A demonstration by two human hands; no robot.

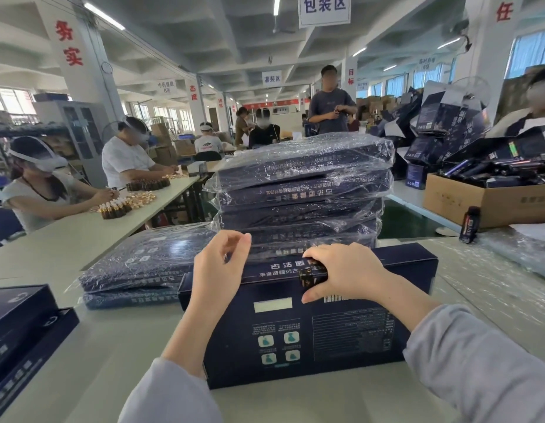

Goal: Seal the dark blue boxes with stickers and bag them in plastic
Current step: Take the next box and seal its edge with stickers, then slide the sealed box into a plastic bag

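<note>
On the pale table (118,346) right before us lies the dark blue box (295,331), flat, its printed back face up and its far side wall turned up towards us. Open table surface runs to its left as far as two unbagged boxes (18,325) at the frame's left edge, and a strip of bare top lies between the box and our sleeves. Room is tight beyond it: a tall stack of bagged boxes (304,184) stands just behind the far edge, with a low stack (143,264) beside it on the left. Clear plastic sheeting (494,279) covers the table to the right. Our hands are apart, both at the box's far edge. Our right hand (347,273) is curled over a small dark sticker (312,277) that sits across that edge, fingers above it and thumb below. Our left hand (216,267) leans on the far left corner, fingers curled; we cannot tell whether it holds anything. Each stacked box sits inside its own plastic bag. Farther right, an open cardboard carton (466,206) holds a jumble of small dark packs, and a small dark bottle (470,224) stands just in front of it.
</note>
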